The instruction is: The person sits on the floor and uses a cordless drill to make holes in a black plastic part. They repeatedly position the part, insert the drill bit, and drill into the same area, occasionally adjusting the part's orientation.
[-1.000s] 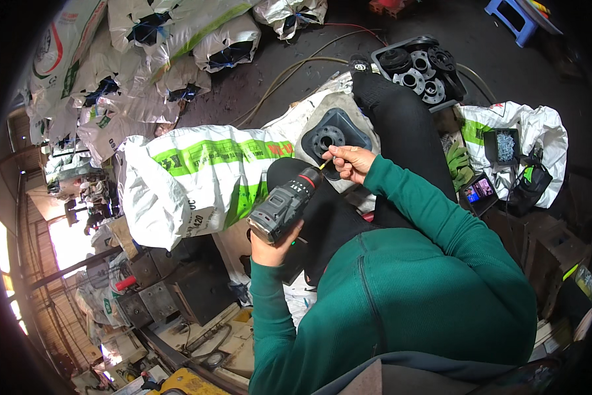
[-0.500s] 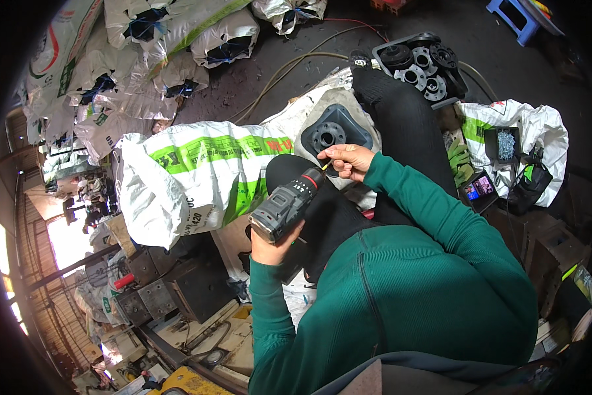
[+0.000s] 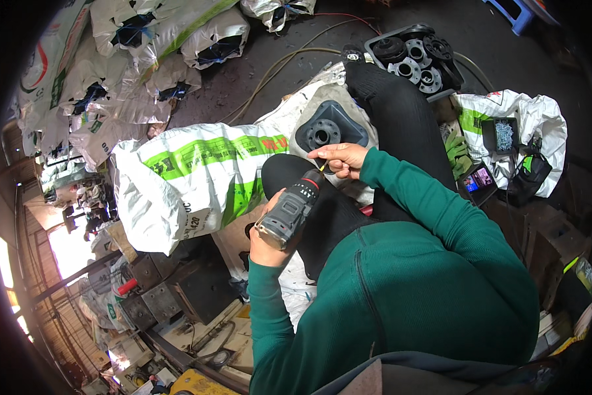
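Note:
My left hand is wrapped round the grip of a grey and black cordless drill with a red ring behind its chuck. The drill's thin yellowish bit points away from me. My right hand is closed in a pinch at the bit's tip; what its fingertips hold is too small to make out. Just beyond lies a dark blue-grey plastic part with a round hub ringed by holes. This part rests between my legs on a whitish sack.
A crate of round grey and black parts stands far right. Nearer on the right, a white sack bears a black box of screws, beside a lit phone. A full white-and-green sack lies left. Hoses cross the floor.
The drill has swung slightly, its body now steeper, and my left hand shows more behind it. My right hand stays pinched at the bit. The whole view has shifted a little.

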`<state>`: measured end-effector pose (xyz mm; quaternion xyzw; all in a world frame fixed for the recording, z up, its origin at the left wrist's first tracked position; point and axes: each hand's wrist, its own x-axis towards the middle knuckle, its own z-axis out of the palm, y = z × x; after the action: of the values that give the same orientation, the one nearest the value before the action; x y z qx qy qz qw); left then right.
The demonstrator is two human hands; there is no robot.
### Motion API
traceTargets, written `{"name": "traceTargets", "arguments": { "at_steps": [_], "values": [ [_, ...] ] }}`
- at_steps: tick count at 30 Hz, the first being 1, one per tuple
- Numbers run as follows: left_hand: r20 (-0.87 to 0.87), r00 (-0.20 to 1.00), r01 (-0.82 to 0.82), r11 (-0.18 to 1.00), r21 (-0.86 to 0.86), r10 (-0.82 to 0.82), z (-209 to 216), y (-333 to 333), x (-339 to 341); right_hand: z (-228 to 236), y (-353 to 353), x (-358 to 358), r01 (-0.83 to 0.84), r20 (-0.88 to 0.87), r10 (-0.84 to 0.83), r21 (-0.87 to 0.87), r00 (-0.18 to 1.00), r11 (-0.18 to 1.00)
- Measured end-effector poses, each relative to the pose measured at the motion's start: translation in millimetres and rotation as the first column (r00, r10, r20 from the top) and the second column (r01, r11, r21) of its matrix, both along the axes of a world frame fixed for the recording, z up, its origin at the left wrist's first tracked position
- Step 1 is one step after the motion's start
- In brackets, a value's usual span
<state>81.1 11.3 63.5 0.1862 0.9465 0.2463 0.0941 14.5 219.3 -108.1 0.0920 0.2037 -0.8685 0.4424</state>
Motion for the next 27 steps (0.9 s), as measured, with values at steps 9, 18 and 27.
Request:
{"name": "traceTargets", "arguments": {
  "at_steps": [9,18,27],
  "values": [
    [0.1,0.977,-0.198,0.974,0.112,0.188,-31,-25,-53,-86,-22,-18,0.449,-0.193,-0.548,0.808,0.814,0.382],
    [0.237,0.943,-0.217,0.972,-0.086,0.232,-62,-22,-91,-99,-35,-27,0.329,-0.203,-0.369,0.889,0.907,0.318],
    [0.24,0.94,-0.235,0.971,-0.054,0.241,-56,-18,-99,-102,-41,-33,0.416,-0.255,-0.391,0.81,0.884,0.412]
  ]
}}
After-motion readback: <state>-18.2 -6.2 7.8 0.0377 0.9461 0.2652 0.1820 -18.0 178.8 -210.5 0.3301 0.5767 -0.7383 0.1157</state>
